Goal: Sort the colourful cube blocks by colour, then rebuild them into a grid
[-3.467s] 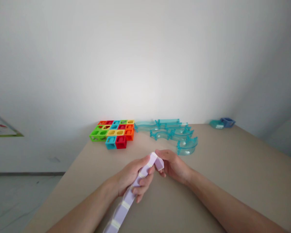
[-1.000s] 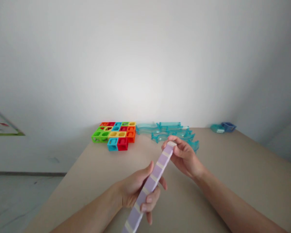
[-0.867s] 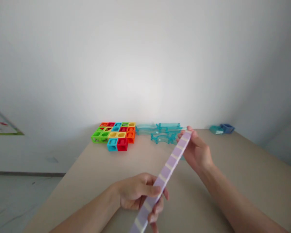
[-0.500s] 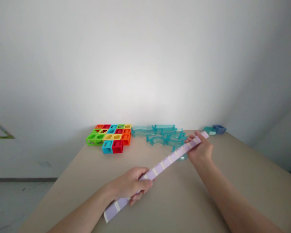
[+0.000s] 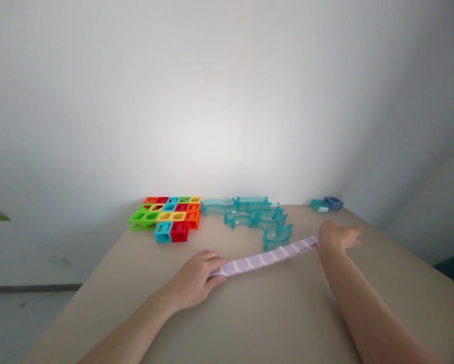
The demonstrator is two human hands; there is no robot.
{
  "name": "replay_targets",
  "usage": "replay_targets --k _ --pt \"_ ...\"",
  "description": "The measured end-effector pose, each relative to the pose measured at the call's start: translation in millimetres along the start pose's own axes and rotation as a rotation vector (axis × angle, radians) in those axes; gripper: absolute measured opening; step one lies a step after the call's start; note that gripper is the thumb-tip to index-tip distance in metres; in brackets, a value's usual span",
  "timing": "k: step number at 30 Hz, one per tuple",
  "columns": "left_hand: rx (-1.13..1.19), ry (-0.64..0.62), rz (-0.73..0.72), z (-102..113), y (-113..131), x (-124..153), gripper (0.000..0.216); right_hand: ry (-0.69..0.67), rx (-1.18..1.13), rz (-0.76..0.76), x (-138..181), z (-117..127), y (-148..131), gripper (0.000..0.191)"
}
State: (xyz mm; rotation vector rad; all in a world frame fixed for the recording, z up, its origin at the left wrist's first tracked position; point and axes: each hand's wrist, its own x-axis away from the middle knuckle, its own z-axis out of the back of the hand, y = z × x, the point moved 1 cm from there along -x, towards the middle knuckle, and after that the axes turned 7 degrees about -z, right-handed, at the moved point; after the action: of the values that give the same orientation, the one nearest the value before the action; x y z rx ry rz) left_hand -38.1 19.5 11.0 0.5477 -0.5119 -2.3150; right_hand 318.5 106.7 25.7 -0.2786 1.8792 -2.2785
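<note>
A long, narrow purple strip (image 5: 266,258) with white crosswise bands slants low over the table, rising to the right in a slight curve. My left hand (image 5: 196,278) is closed on its left end, with the thumb in front and the fingers behind. At the other end, my right hand (image 5: 335,236) touches or overlaps the strip at the wrist side of the palm. Its fingers stretch out to the right, somewhat smeared by motion. That end of the strip is hidden behind the hand.
Colourful hollow cube blocks (image 5: 169,216) form a flat cluster at the back left of the table (image 5: 249,323). Translucent teal track pieces (image 5: 245,217) lie beside them. At the back right are a blue cube (image 5: 333,203) and small teal pieces (image 5: 318,205). A wall (image 5: 227,101) stands behind.
The strip has swung from a steep slant to a flatter one. My left hand now holds it at its left end. My right hand has moved right and down, its fingers now stretched out.
</note>
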Motion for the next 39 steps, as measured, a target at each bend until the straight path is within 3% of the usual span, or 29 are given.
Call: replay_targets --k 2,4,8,11,14,19,22,25,28,30,33,36,39 --pt "-0.003 -0.022 -0.018 -1.9 1.4 0.0 0.028 0.015 0.1 0.132 9.7 0.0 2.0 0.059" --pt "-0.006 -0.02 0.001 -3.0 2.6 0.2 0.027 -0.05 0.257 0.332 24.9 -3.2 3.3 0.062" --pt "0.005 -0.012 0.007 -4.9 2.3 0.1 0.024 -0.364 0.673 0.694 58.1 -15.1 11.5 0.053" --pt "0.01 0.01 0.001 -6.4 0.0 -0.4 0.026 -0.598 0.776 0.747 78.4 -21.4 20.9 0.058" --pt "0.014 0.026 -0.001 -7.9 -1.5 -1.1 0.028 -0.688 0.77 0.78 92.9 -23.3 26.8 0.064" --pt "0.1 0.103 0.032 -10.3 -2.8 -3.1 0.029 -0.743 0.676 0.848 106.4 -20.4 30.2 0.079" --pt "0.208 0.303 0.054 -10.4 -10.8 -8.1 0.03 -0.766 0.694 0.943 109.2 -19.9 30.6 0.079" --pt "0.193 0.545 0.079 -9.7 -27.2 -20.7 0.029 -0.695 0.741 1.037 108.2 -23.3 29.0 0.076" --pt "0.145 0.662 0.067 -10.3 -46.1 -42.6 0.024 -0.695 0.739 1.157 106.9 -30.0 27.2 0.068" --pt "0.071 0.673 -0.005 -12.1 -56.0 -60.8 0.025 -0.72 0.717 1.192 105.9 -33.7 27.0 0.06" --pt "-0.065 0.569 -0.109 -18.0 -66.3 -88.2 0.034 -0.7 0.67 1.209 104.2 -35.9 27.2 0.051" --pt "-0.174 0.484 -0.083 -23.8 -73.6 -107.1 0.039 -0.667 0.65 1.216 103.2 -35.4 26.0 0.045" --pt "-0.209 0.48 -0.039 -25.2 -78.0 -112.1 0.028 -0.62 0.648 1.216 102.8 -33.6 22.5 0.039"
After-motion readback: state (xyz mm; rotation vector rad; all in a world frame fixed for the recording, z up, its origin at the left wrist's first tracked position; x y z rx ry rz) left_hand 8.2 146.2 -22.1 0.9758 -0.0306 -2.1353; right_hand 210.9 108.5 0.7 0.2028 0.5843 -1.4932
